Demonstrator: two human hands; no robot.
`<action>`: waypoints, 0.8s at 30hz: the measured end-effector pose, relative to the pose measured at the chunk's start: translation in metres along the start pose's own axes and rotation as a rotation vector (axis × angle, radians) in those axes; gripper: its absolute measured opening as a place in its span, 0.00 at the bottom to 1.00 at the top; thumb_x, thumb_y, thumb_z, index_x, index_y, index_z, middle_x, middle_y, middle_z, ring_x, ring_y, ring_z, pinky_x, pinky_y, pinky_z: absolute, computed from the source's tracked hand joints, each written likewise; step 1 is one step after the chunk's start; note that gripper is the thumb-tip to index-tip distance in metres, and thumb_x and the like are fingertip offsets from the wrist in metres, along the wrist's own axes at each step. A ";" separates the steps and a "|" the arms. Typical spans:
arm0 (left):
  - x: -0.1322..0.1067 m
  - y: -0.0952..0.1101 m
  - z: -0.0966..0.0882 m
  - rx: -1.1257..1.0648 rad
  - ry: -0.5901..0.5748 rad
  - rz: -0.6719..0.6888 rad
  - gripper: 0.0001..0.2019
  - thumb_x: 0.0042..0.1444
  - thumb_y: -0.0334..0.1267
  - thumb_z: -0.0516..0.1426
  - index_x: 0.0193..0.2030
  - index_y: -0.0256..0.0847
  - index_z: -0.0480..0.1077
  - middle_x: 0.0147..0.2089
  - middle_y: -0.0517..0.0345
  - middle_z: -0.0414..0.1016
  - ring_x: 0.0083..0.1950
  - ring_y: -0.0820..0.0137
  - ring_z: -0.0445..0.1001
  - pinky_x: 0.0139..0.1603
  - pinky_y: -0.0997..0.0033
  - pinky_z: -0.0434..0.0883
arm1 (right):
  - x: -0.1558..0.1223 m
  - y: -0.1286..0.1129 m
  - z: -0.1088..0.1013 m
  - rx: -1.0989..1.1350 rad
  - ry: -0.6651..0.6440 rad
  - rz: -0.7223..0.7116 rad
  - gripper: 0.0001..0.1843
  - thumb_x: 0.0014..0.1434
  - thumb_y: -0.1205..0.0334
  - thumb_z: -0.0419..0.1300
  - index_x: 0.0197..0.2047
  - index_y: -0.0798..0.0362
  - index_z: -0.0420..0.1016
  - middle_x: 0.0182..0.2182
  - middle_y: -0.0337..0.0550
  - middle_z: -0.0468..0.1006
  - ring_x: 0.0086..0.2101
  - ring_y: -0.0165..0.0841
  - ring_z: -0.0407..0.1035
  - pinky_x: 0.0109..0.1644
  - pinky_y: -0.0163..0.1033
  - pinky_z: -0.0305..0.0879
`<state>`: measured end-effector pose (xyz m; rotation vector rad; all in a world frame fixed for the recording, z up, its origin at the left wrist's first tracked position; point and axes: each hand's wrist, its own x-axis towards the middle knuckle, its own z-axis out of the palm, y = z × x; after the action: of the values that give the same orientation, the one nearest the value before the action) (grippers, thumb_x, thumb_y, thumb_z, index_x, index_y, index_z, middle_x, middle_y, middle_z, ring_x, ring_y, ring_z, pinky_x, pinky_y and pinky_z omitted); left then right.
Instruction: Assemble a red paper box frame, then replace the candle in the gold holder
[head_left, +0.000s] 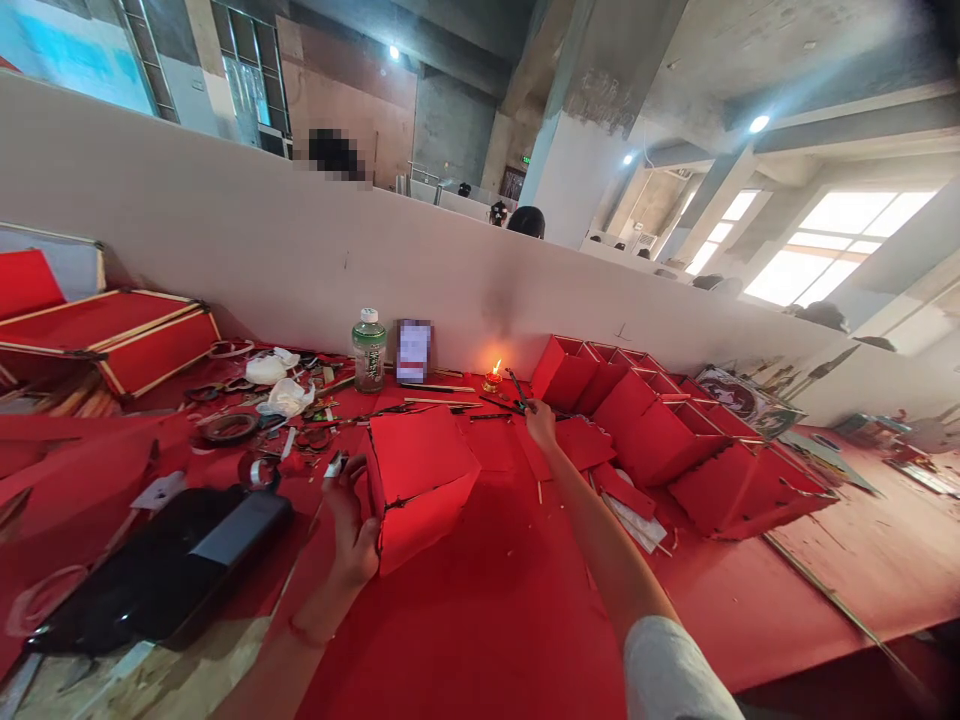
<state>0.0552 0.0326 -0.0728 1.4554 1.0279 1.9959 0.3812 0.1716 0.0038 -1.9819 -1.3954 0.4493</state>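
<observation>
Head view: the left hand (351, 530) braces a red card box (420, 480) mid-way across the red desk (480, 620), fingers curled against its side, while the right hand (541, 424) pinches a thin dark rod (516, 386) just beside a small candle flame (495, 367).

One head-worn view faces forward and down; it sits close behind the left hand (349, 530) and right hand (541, 425).

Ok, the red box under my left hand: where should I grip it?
Grip the red box by its broad flat side panels, coming from the left, where the left hand already rests, and from the opposite side with the right hand. The walls look flat and firm; the dark, ragged corner seams look weaker, so probably avoid them.
</observation>
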 end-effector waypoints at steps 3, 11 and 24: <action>0.003 0.003 0.000 -0.016 0.019 0.041 0.39 0.57 0.69 0.54 0.69 0.50 0.56 0.63 0.47 0.66 0.65 0.54 0.67 0.67 0.48 0.63 | 0.000 0.000 0.001 0.000 0.008 0.002 0.18 0.69 0.54 0.61 0.56 0.54 0.74 0.54 0.48 0.76 0.51 0.39 0.74 0.56 0.52 0.73; 0.007 0.007 0.000 -0.022 0.014 0.099 0.38 0.59 0.64 0.54 0.69 0.47 0.54 0.63 0.45 0.66 0.65 0.53 0.65 0.67 0.50 0.62 | 0.000 -0.001 0.002 -0.007 0.034 -0.014 0.16 0.69 0.54 0.61 0.55 0.55 0.75 0.53 0.48 0.77 0.51 0.39 0.74 0.57 0.52 0.72; 0.009 0.008 -0.002 -0.014 -0.019 0.137 0.34 0.61 0.63 0.54 0.68 0.48 0.56 0.62 0.46 0.64 0.64 0.57 0.65 0.67 0.51 0.60 | -0.015 -0.005 -0.013 0.033 0.058 -0.079 0.13 0.68 0.58 0.60 0.51 0.56 0.77 0.43 0.47 0.81 0.42 0.36 0.77 0.50 0.45 0.74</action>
<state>0.0513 0.0337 -0.0616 1.5724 0.9268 2.0748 0.3800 0.1550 0.0156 -1.8913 -1.4165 0.3740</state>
